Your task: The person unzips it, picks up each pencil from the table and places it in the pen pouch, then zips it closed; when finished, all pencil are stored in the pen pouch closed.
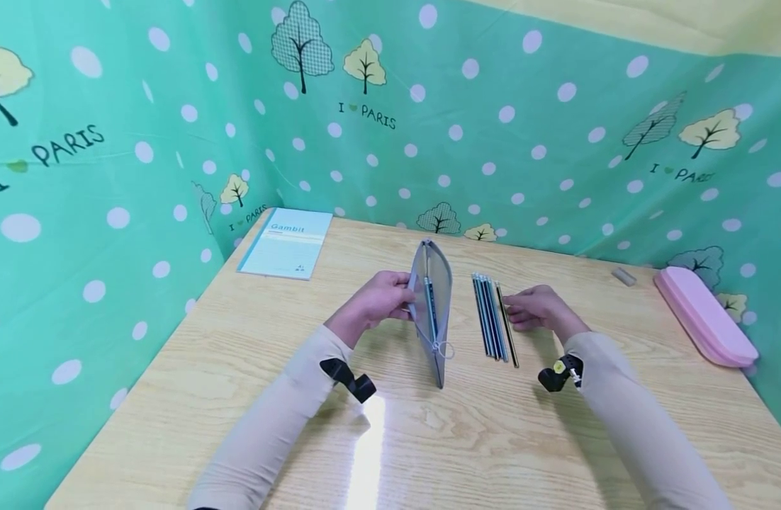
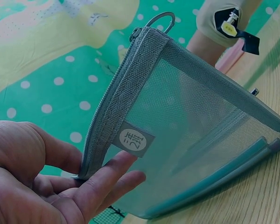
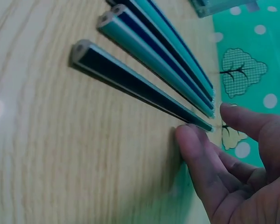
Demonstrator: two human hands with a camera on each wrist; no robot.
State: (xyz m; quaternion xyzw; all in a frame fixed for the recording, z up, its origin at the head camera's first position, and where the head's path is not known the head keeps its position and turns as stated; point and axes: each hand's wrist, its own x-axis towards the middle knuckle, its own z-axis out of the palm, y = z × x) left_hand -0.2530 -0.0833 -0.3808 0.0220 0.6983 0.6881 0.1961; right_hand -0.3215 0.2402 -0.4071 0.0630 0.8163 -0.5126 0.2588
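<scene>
Left hand point(image 1: 379, 301) of mine pinches the grey mesh zip pouch point(image 1: 431, 312) at its zipper edge, thumb on one side and fingers on the other, holding it on its long edge at the centre of the pale wooden table point(image 1: 467, 439), mouth gaping upward. At least one teal pencil already lies inside along the bottom, seen through the mesh in the left wrist view.

At 3 o'clock from the pouch, just beside it, a row of teal and dark-blue triangular pencils point(image 1: 492, 319) lies flat. My right hand point(image 1: 538, 308) rests at the row's right side, fingers loosely extended and gripping nothing, its fingertips point(image 3: 192, 140) touching the tip end of the nearest dark pencil point(image 3: 135, 86).

As I judge it, the pencils lie tight together, so a careless pinch could drag a neighbour along or roll the row apart. The pouch stands only because I hold it; if my grip slackens, it may flop over and close its mouth, or spill what it holds.

Farther off, a light-blue notebook point(image 1: 287, 243) sits at 10 o'clock, a pink oblong case point(image 1: 704, 315) at 3 o'clock by the spotted green cloth wall point(image 1: 556, 142), and a small grey eraser point(image 1: 624, 276) near it.
</scene>
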